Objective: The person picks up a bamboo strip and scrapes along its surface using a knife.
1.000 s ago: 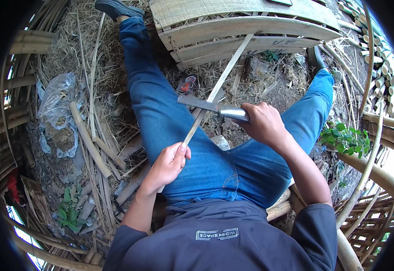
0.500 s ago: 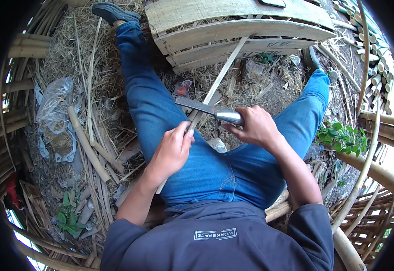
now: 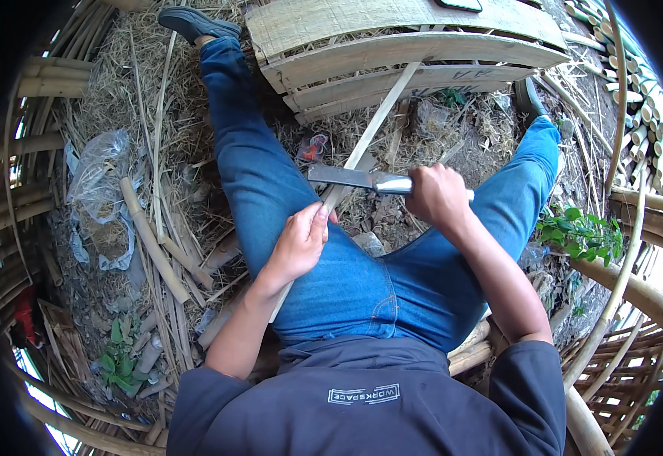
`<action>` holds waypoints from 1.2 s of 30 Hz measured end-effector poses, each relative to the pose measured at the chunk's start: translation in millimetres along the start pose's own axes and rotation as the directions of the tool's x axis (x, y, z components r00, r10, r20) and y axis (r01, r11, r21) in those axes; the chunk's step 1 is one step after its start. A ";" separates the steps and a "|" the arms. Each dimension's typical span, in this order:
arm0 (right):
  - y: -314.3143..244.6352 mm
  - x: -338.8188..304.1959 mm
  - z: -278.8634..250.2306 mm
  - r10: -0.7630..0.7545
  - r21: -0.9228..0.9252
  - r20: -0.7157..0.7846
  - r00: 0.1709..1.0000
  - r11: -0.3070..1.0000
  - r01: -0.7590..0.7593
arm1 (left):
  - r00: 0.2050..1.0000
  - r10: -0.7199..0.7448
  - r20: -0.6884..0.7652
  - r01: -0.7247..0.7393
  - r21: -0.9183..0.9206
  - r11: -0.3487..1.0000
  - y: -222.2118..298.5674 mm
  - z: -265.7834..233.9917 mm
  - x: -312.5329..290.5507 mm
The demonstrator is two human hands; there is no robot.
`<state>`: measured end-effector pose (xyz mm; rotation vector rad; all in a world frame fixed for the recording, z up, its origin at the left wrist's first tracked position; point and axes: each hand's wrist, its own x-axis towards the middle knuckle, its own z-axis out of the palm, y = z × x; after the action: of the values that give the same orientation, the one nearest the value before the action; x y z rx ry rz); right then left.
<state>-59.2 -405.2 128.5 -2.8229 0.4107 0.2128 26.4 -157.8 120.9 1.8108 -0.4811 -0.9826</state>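
Observation:
My left hand [image 3: 302,240] is closed around a long pale bamboo strip [image 3: 378,120]. The strip slants from beside my left hip, across my thigh, up to the slatted wooden crate in front. My right hand [image 3: 439,197] grips the light metallic handle of a broad-bladed knife [image 3: 340,177]. Its flat, square-ended blade points left and lies across the strip just beyond my left fingers. Whether the edge bites into the bamboo cannot be made out.
A slatted wooden crate [image 3: 407,53] stands ahead, with a dark flat device [image 3: 459,4] on top. Cut bamboo poles [image 3: 640,114] are stacked at far right. Clear plastic bags [image 3: 102,182] and bamboo pieces [image 3: 151,242] lie left on straw-strewn ground. A leafy plant [image 3: 580,232] grows right.
The knife and my right hand have shifted a little to the right, and the blade lies more level. My left hand still holds the strip in nearly the same place.

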 end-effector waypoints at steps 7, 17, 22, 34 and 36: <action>-6.5 -11.4 9.6 0.000 0.021 0.050 0.999 1.000 -0.001 | 1.000 0.007 0.016 -0.006 -0.015 1.000 3.6 -1.2 0.4; -15.4 -21.4 8.9 0.000 0.127 0.033 0.999 0.992 -0.005 | 0.999 -0.032 -0.036 0.033 0.038 0.999 6.3 1.7 -1.2; -11.7 -11.8 16.0 0.001 0.048 0.035 0.999 0.999 -0.003 | 0.999 0.044 -0.026 -0.042 0.078 0.996 2.3 2.4 -0.7; -11.7 -16.3 14.4 0.015 0.037 -0.006 1.000 0.999 -0.015 | 0.999 0.034 -0.033 -0.031 0.088 0.996 6.2 2.3 -1.9; -10.5 -14.2 13.3 0.022 0.022 0.007 1.000 1.000 -0.023 | 0.998 0.043 -0.034 -0.041 0.060 0.997 4.4 3.6 -0.8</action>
<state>-71.0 -388.0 121.2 -2.7964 0.4409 0.2205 23.6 -161.3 124.5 1.8609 -0.5293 -0.9142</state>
